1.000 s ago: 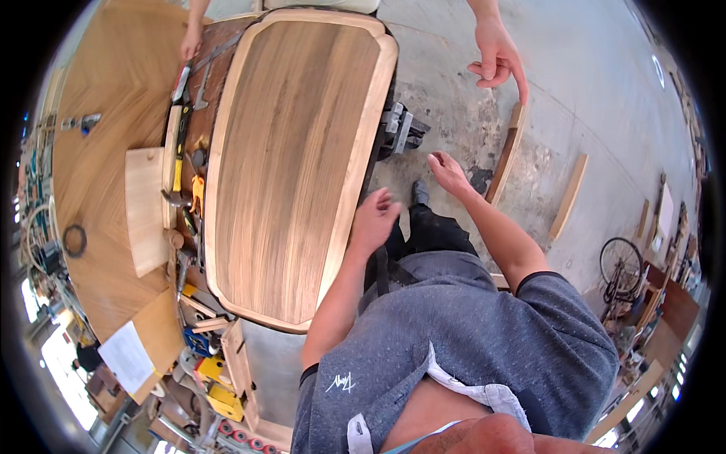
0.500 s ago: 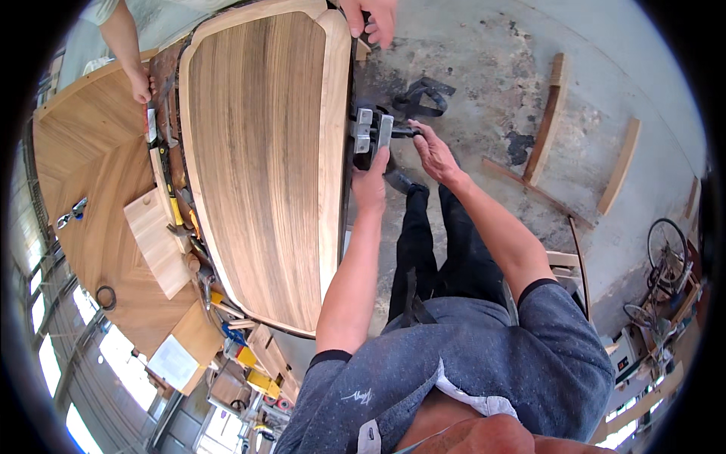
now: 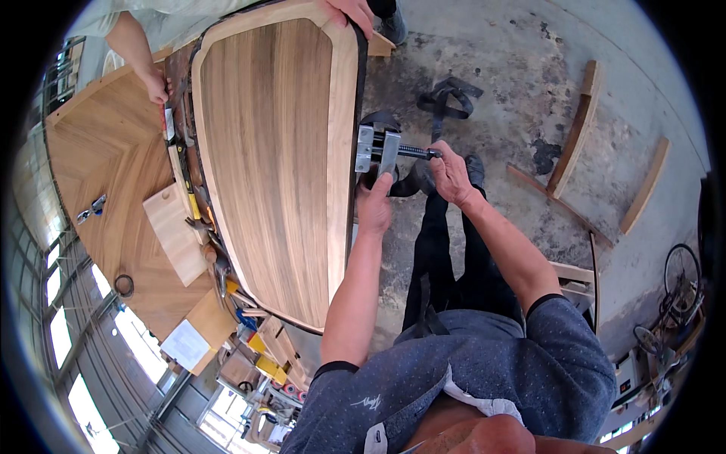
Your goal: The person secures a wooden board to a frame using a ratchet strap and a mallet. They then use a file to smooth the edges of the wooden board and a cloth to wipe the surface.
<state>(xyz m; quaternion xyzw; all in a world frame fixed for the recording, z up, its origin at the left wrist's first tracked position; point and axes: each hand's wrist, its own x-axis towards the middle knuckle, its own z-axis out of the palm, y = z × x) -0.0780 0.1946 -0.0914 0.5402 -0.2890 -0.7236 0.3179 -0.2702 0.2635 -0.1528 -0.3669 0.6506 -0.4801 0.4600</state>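
**Both hands on the metal clamp, right long edge of the wood panel**

Metal clamp (image 3: pixel 389 155) sits at the right edge of the wood panel (image 3: pixel 276 163), sticking out over the floor. Left hand (image 3: pixel 374 206) grips its near end, thumb on the plate, other fingertips hidden. Right hand (image 3: pixel 451 175) has its fingers closed on the outer end of the threaded screw (image 3: pixel 414 152).

Surface: panel lies face up, brown striped grain, paler border, angled far corners, dark band along the edge. A co-worker's hand (image 3: pixel 349 12) rests on the far right corner; another hand (image 3: pixel 156 85) is at a red-handled tool left of the panel. Hammer (image 3: pixel 192 203), yellow and black, next to a pale board (image 3: pixel 175 236). Further left, a brown tabletop (image 3: pixel 113 189) with angled grain; black ring (image 3: pixel 124 285) on it, white paper (image 3: pixel 184 345) near its lower end.

Room: grey, stained concrete floor (image 3: pixel 503 83). Black strap (image 3: pixel 446 100) in a loop, wood strips (image 3: pixel 578 129) well right. Bicycle (image 3: pixel 682 280) at far right, bright windows (image 3: pixel 140 344) lower left.
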